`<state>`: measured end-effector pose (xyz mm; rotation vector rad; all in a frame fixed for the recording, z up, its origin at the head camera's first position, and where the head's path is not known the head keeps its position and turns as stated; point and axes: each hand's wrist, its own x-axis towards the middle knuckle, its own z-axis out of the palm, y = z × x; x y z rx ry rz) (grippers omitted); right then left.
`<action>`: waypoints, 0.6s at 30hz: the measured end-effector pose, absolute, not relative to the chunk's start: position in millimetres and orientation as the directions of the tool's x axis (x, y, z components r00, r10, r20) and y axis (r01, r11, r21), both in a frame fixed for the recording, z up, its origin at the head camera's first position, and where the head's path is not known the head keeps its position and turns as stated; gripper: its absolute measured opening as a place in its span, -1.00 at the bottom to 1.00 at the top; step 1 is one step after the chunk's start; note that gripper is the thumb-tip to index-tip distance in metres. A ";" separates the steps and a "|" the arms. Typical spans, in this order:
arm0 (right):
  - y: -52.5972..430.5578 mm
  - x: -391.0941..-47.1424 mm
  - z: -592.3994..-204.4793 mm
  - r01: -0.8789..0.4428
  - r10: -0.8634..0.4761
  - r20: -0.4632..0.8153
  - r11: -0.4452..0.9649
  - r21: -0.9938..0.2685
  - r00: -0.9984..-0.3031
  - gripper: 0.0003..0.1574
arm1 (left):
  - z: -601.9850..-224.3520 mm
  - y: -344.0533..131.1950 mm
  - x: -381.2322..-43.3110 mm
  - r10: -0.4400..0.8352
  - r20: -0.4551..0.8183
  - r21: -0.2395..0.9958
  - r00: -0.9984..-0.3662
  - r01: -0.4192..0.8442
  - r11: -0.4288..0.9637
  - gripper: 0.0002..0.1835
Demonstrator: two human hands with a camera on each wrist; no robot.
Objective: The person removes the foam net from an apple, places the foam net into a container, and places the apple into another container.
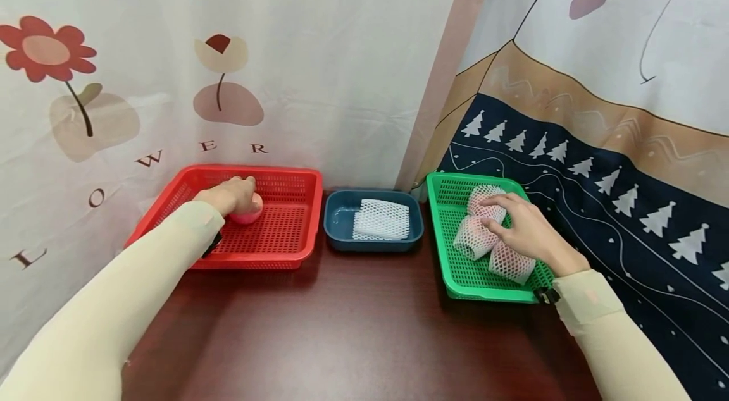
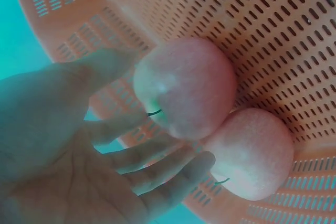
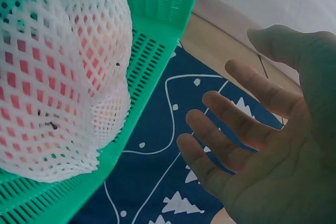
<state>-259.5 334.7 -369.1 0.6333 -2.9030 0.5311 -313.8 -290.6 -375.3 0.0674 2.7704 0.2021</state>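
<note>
In the head view, my left hand (image 1: pixel 230 195) reaches down into the red basket (image 1: pixel 290 224) beside an apple (image 1: pixel 248 210). The left wrist view has two apples in that basket: an upper apple (image 2: pixel 189 87) and a lower apple (image 2: pixel 254 153), side by side. There my left hand (image 2: pixel 100 140) has its thumb and fingers spread, fingertips right at the fruit. My right hand (image 1: pixel 526 233) hovers over the green basket (image 1: pixel 455 284), fingers loosely apart and holding nothing. Under it lie several apples in white foam net sleeves, among them a netted apple (image 1: pixel 475 236) and another netted apple (image 3: pixel 37 93).
Between the two baskets stands a blue tray (image 1: pixel 336 236) with flat white foam nets (image 1: pixel 381 219) in it. All three containers stand on a dark wooden table (image 1: pixel 364 325). Behind them hangs a printed curtain (image 1: pixel 342 72); a navy cloth with white trees (image 1: pixel 626 198) is at right.
</note>
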 end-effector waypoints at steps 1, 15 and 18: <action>335.0 -260.6 -368.8 -0.424 -0.381 0.191 0.850 -0.312 -0.905 -0.43 | -374.1 -290.2 -312.3 0.070 -0.343 0.160 -0.937 0.016 0.987 -0.21; 347.0 -277.1 -368.8 -0.397 -0.368 0.150 0.866 -0.305 -0.918 -0.41 | -366.9 -270.9 -292.6 0.153 -0.144 0.215 -0.978 0.120 0.969 -0.16; 349.7 -281.7 -368.2 -0.394 -0.367 0.145 0.870 -0.296 -0.919 -0.40 | -365.5 -263.0 -287.6 0.172 -0.104 0.229 -0.980 0.145 0.963 -0.20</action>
